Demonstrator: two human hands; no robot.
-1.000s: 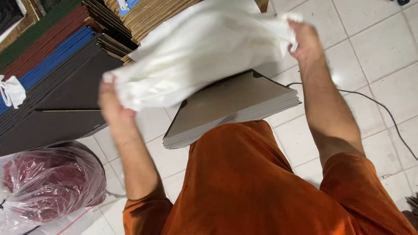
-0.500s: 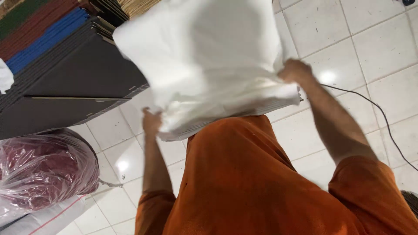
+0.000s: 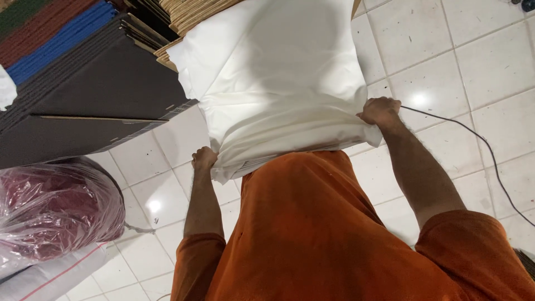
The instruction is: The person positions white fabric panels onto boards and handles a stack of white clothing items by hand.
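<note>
A white fabric bag (image 3: 278,78) is pulled over a flat stack of brown cardboard sheets, whose edge shows just under the bag's mouth (image 3: 262,161). My left hand (image 3: 204,159) grips the bag's lower left hem. My right hand (image 3: 380,110) grips the lower right hem. The stack leans against my belly, against my orange shirt (image 3: 312,234). The bag covers nearly all of the cardboard.
Stacks of dark, blue and brown flat sheets (image 3: 89,89) lie at the left. More cardboard sheets (image 3: 195,11) are piled at the top. A clear plastic bag of red material (image 3: 50,209) sits at lower left. A black cable (image 3: 473,139) runs across the white tiled floor.
Both hands have drawn the white bag down toward my body over the cardboard stack. A second ago the cardboard was largely bare; now it is almost fully covered.
</note>
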